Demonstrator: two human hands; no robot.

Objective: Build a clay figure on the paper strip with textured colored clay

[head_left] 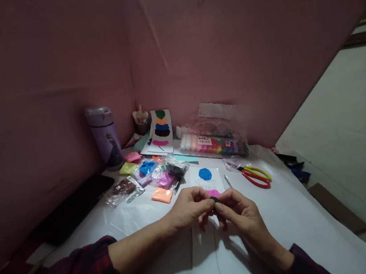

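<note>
Between the fingertips of both hands is a small black lump of modelling clay [215,199]. My left hand [192,205] pinches it from the left, and my right hand [242,213] pinches its other side. Below them lies a long white paper strip [206,264] with a thin curved line drawn on it. On the strip's far part are a round blue clay patch [205,174] and a pink clay patch [213,192], the latter partly hidden by my fingers.
Several clay packets [162,195] lie left of the strip. To the right are red-and-yellow-handled scissors [257,177] and a thin grey stick [227,181]. Behind stand a purple bottle [105,138], a decorated card [159,144] and a clay pack [211,144]. A dark flat object [77,207] lies left.
</note>
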